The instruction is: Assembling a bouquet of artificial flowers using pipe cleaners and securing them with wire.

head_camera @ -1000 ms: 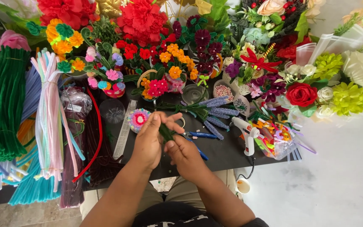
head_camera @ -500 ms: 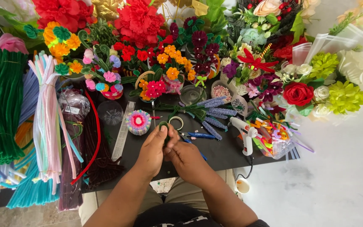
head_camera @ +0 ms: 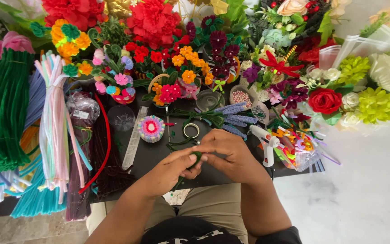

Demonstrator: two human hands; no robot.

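Now both hands meet over the black bench (head_camera: 159,156): left hand (head_camera: 170,169) and right hand (head_camera: 229,153) pinch a fuzzy green wire stem (head_camera: 197,157), fingertips closed tight. Best kept taut, I'd say, twisting evenly.

— How do the two bare hands sit?

— Both forearms come up from the lower edge and converge at the middle. The left hand (head_camera: 173,169) is curled, thumb pressed toward the fingertips. The right hand (head_camera: 229,151) arches over from the other side, knuckles up, its fingers bent down to meet the left.

— Touching?

— Fingertips meet; they seem pinched shut together, though the grip itself is partly hidden.
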